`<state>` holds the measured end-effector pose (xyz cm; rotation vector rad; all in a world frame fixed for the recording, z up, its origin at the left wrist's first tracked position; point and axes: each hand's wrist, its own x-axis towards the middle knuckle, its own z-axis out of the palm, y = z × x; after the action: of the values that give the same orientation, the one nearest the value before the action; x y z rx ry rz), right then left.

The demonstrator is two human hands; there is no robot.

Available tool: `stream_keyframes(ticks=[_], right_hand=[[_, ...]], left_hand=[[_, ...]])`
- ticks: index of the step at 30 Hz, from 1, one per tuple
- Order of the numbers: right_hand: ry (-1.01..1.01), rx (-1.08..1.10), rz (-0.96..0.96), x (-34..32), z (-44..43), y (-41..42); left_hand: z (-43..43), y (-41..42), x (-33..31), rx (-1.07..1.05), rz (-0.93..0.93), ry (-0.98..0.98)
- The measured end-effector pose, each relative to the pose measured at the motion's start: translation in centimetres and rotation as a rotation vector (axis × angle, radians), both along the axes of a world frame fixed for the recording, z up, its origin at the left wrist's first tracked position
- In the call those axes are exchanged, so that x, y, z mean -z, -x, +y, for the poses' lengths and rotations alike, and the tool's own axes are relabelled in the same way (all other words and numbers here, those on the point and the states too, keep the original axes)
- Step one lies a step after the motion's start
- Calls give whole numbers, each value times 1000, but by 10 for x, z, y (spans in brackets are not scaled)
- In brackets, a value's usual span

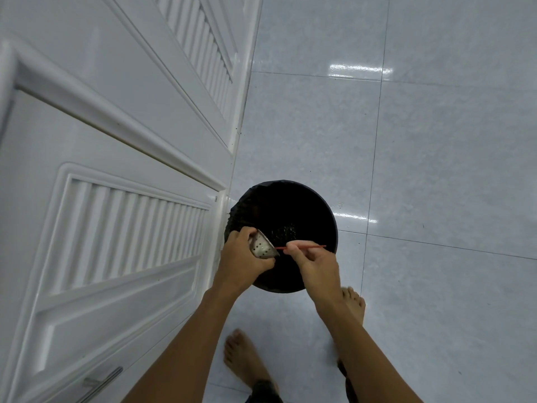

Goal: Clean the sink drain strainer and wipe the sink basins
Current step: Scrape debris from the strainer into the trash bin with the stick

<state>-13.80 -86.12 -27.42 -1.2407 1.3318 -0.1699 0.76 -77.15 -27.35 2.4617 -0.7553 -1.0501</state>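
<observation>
White cabinet doors [116,175] with slatted panels fill the left side, their tops and bottoms cut off by the frame; a metal handle [101,382] shows only in part at the lower edge. Just beside the doors, a round black bin [308,205] lined with a dark bag stands on the pale glossy floor tiles [436,141]. Its inside is too dark to read beyond a scatter of small specks near the middle.

Over the bin's near left rim, a person's left hand [241,260] has its grip closed around a small metal sink strainer [263,248], tilted on its side with the open mouth facing right. The strainer is a shallow silvery cup dotted with round holes; much of its rim and back is covered by the fingers, and what lies inside cannot be made out.

To its right, the right hand [313,263] has its grip pinched on a thin red stick [302,247], held roughly level. The stick's left tip reaches the strainer's mouth; whether it goes in cannot be told. Its right end juts past the fingers, over the bin.

Both forearms run down out of the frame. Two bare feet [247,359] stand on the tiles below, the right one partly hidden behind the right arm.
</observation>
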Motion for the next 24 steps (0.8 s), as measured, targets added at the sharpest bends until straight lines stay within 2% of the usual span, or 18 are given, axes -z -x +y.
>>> stream_keyframes(ticks=[6,10,15,17,21,24], right_hand=[[73,-102,-49,-11,7,0],[136,-111,-39,-15,10,-7],[347,-195,153,-15,7,-13],[354,-215,202,-15,11,-6],[294,-292,127,-13,25,8],[289,-247,211,-7,23,11]], left_hand=[[1,13,-6,-147,29,206],[2,22,-11,-165,14,261],[5,26,-11,-121,-110,219],[5,25,-10,-90,-172,175],[6,25,-8,-9,-241,146],[10,28,-4,62,-242,114]])
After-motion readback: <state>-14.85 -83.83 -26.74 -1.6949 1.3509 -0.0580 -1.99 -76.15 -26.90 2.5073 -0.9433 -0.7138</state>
